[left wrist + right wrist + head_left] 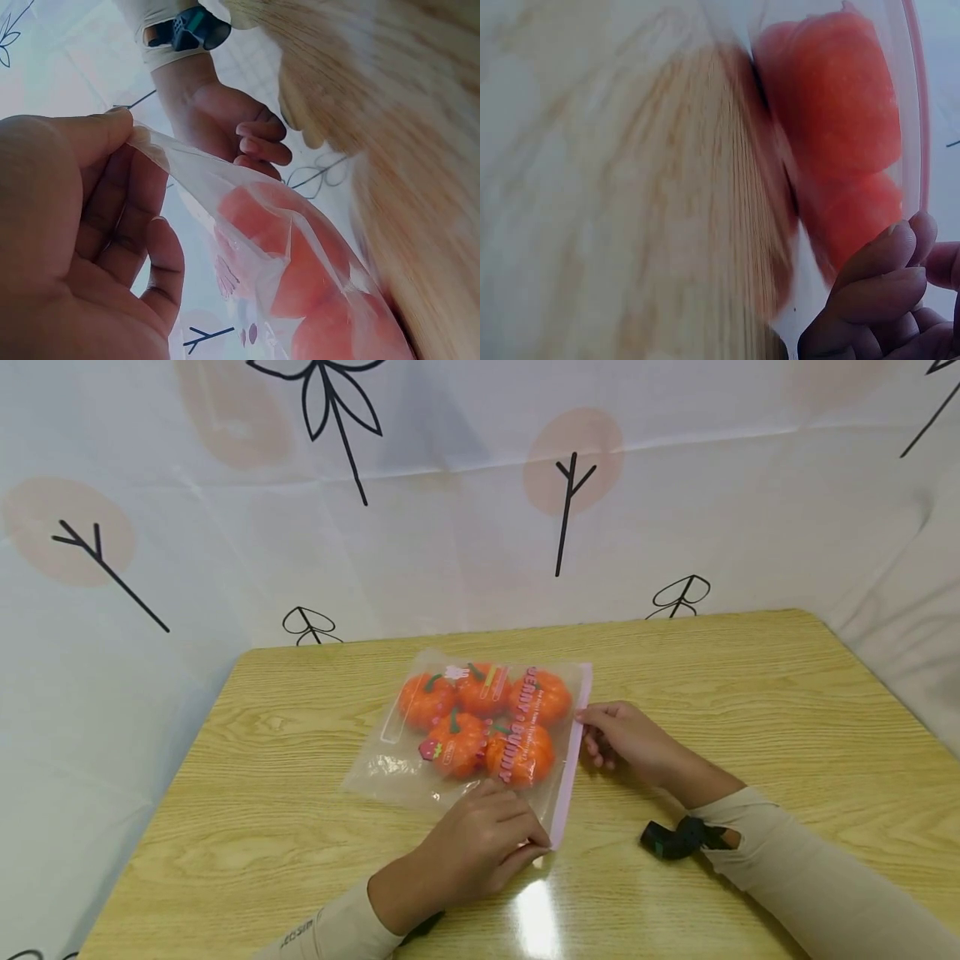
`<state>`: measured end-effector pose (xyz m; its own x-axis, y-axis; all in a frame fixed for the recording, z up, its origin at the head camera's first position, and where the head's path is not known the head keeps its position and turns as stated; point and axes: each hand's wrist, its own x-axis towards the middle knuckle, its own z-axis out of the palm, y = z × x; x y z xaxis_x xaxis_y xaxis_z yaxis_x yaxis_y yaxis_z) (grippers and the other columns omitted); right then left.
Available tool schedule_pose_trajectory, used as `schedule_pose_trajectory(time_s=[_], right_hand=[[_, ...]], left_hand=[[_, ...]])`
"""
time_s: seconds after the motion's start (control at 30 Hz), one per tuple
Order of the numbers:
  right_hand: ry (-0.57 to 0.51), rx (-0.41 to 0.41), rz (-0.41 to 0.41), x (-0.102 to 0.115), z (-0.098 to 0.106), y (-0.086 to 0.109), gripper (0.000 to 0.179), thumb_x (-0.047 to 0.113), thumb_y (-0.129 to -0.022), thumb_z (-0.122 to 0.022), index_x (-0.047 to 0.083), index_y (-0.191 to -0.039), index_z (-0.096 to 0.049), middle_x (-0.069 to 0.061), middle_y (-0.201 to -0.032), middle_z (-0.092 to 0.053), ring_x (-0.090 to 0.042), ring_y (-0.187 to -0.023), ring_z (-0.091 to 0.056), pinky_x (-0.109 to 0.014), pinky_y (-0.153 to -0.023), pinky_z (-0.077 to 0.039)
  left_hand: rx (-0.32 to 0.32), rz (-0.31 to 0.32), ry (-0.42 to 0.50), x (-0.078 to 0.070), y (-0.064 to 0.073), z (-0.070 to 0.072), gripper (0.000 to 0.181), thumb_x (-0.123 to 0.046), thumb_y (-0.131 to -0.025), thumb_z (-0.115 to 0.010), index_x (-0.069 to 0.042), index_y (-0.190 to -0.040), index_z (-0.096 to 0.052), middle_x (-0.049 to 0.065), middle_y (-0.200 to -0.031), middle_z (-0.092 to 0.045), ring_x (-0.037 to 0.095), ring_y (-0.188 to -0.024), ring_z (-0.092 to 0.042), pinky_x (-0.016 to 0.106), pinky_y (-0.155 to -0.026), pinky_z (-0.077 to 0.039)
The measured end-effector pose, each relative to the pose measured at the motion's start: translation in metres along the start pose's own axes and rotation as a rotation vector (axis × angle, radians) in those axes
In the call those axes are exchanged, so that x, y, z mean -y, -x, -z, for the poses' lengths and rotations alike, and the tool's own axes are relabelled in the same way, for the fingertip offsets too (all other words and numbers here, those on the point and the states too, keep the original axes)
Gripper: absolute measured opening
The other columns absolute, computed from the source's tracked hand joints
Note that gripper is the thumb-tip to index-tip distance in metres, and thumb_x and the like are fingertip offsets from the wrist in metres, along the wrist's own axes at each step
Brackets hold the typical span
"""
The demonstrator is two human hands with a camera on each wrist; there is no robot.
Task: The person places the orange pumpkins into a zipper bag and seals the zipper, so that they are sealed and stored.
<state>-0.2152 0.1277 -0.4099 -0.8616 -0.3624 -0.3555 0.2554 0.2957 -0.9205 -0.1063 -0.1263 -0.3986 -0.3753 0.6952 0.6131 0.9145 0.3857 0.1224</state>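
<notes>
A clear plastic zip bag (405,781) with a pink strip along its right edge lies on the table. Several small orange pumpkins (457,745) with green stems sit inside it. My left hand (480,843) pinches the bag's near corner, at the end of the pink strip, between thumb and finger. Farther along that strip, my right hand (626,743) pinches the edge with thumb and forefinger. In the left wrist view, the bag's corner stretches taut from the left fingertips (120,124). The right wrist view has the pumpkins (840,97) close beside the right hand (885,300).
The wooden table (750,693) extends around the bag on all sides. Behind it hangs a white cloth (450,543) printed with plant shapes. A black wrist camera (675,839) is strapped over the right sleeve (810,877).
</notes>
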Motion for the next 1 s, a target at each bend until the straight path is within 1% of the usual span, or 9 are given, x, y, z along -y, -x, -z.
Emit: schedule_pose_trajectory(time_s=[0.13,0.27,0.5,0.63,0.83,1.0], right_hand=[[-0.008,-0.013,-0.006,0.001,0.004,-0.001,0.035,0.03,-0.104,-0.049,0.01,-0.076,-0.055,0.003,-0.061,-0.053,-0.012,-0.054,-0.052,-0.027,-0.05,-0.042],[-0.017,-0.007,-0.001,0.0,0.007,-0.001,0.034,0.03,-0.104,-0.048,0.011,-0.077,-0.055,0.003,-0.061,-0.052,-0.012,-0.054,-0.052,-0.026,-0.05,-0.042],[-0.03,-0.023,-0.005,0.0,0.012,-0.002,0.035,0.03,-0.105,-0.047,0.011,-0.077,-0.056,0.004,-0.062,-0.053,-0.011,-0.054,-0.053,-0.026,-0.05,-0.042],[-0.033,-0.027,-0.01,0.0,0.014,-0.003,0.034,0.03,-0.105,-0.046,0.012,-0.079,-0.056,0.004,-0.063,-0.054,-0.011,-0.055,-0.053,-0.025,-0.05,-0.042],[-0.057,-0.042,-0.017,0.0,0.023,-0.004,0.031,0.029,-0.105,-0.047,0.012,-0.081,-0.057,0.004,-0.063,-0.054,-0.011,-0.055,-0.052,-0.024,-0.05,-0.042],[-0.055,-0.037,-0.001,-0.001,0.028,-0.004,0.03,0.029,-0.106,-0.046,0.011,-0.084,-0.057,0.003,-0.064,-0.055,-0.01,-0.055,-0.053,-0.024,-0.05,-0.043]], left_hand=[[-0.004,-0.006,0.0,0.0,0.0,0.0,0.012,-0.023,-0.082,-0.082,-0.02,-0.086,-0.071,-0.012,-0.083,-0.069,0.002,-0.082,-0.062,0.024,-0.089,-0.047],[-0.01,-0.011,0.0,0.001,-0.001,0.0,0.012,-0.023,-0.082,-0.082,-0.02,-0.086,-0.071,-0.012,-0.083,-0.068,0.003,-0.082,-0.062,0.024,-0.089,-0.047],[-0.021,-0.044,0.021,0.001,-0.001,0.001,0.01,-0.021,-0.082,-0.081,-0.019,-0.087,-0.072,-0.011,-0.083,-0.069,0.003,-0.082,-0.063,0.024,-0.09,-0.048],[-0.016,-0.043,0.02,0.001,0.0,0.002,0.01,-0.022,-0.083,-0.081,-0.019,-0.087,-0.072,-0.011,-0.084,-0.069,0.003,-0.082,-0.063,0.024,-0.09,-0.048],[-0.009,-0.058,0.021,0.003,-0.001,0.002,0.009,-0.022,-0.084,-0.08,-0.02,-0.087,-0.072,-0.011,-0.083,-0.068,0.003,-0.081,-0.062,0.024,-0.088,-0.048],[0.022,-0.062,0.017,0.003,0.001,0.001,0.008,-0.024,-0.084,-0.079,-0.021,-0.086,-0.072,-0.012,-0.084,-0.067,0.002,-0.083,-0.062,0.023,-0.089,-0.048]])
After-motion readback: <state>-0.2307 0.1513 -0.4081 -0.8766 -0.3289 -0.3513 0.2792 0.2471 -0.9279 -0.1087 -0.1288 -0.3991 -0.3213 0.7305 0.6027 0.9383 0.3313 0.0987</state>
